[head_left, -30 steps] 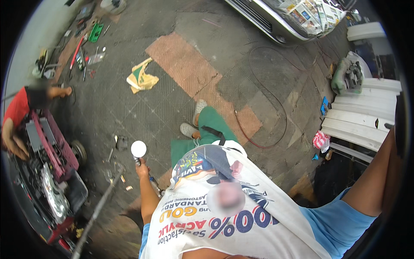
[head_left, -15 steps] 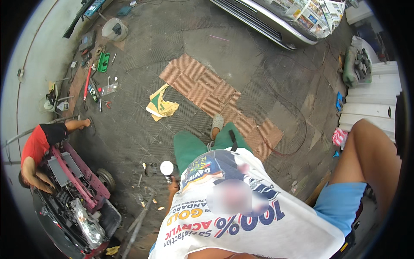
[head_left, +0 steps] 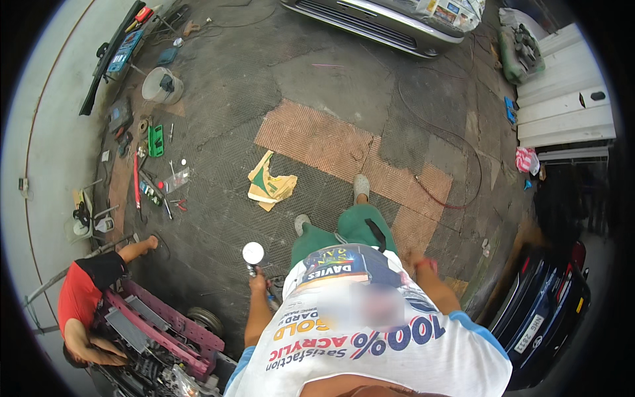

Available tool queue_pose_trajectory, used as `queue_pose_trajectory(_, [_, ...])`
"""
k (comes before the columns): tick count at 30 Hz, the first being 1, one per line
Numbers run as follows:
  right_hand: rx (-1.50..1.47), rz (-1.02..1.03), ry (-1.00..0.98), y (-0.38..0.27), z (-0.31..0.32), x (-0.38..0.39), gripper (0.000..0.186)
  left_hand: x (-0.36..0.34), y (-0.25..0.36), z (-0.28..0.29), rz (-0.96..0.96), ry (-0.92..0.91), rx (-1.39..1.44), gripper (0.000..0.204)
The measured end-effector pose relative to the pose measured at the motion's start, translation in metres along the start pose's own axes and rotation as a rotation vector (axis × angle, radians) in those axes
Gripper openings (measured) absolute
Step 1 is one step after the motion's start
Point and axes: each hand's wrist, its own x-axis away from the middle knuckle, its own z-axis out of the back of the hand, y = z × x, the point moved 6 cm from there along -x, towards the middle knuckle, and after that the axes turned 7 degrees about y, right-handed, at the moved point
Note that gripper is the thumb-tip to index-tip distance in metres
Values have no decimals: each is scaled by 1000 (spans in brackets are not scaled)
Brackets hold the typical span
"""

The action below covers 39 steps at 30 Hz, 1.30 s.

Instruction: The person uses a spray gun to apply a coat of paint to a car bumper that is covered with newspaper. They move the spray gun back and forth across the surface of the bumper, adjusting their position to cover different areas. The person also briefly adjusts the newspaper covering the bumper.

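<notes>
My left hand [head_left: 258, 280] is out to the left of my body, its fingers closed around a spray gun [head_left: 253, 253] with a round white cup on top. Below the hand, a bit of blue shows beside my forearm. On the other side, my right hand [head_left: 418, 260] hangs low by my hip with a red band at the wrist. Its fingers are smeared and small, and no object shows in it.
A person in red [head_left: 84, 291] leans over a partly stripped car front [head_left: 155, 324] at left. Yellow crumpled cardboard [head_left: 272, 185] lies ahead. Tools, a green case [head_left: 155, 140] and a bucket [head_left: 163, 86] line the left wall. A hose [head_left: 481, 175] curves at right, near a dark car [head_left: 546, 311].
My right arm has dropped from being raised at the far right to beside my hip. My left arm reaches further out with the spray gun. The whole view has shifted, and both feet now show.
</notes>
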Motion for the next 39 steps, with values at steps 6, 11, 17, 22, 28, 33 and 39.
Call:
queue_pose_trajectory(6, [-301, -525, -95, 126, -86, 229, 65, -65, 132, 79, -195, 82, -244, 49])
queue_pose_trajectory(11, [-745, -791, 141, 167, -122, 256, 60, -65, 174, 76, -220, 127, -358, 46])
queue_pose_trajectory(17, [-652, -243, 416, 129, -137, 193, 64, -1, 175, -31, -346, -190, -378, 43])
queue_pose_trajectory(22, [-823, -197, 368, 95, -97, 226, 60, 59, 135, -111, -458, -337, -615, 46])
queue_pose_trajectory(28, [-749, -487, 361, 247, -203, 297, 58, 135, 55, -167, -550, -443, -804, 51])
queue_pose_trajectory(33, [-808, -736, 463, 403, -322, 356, 57, 181, 1, -209, -650, -445, -1016, 62])
queue_pose_trajectory(39, [-873, -970, 494, 457, -304, 412, 43, 233, -33, -281, -904, -514, -1267, 74])
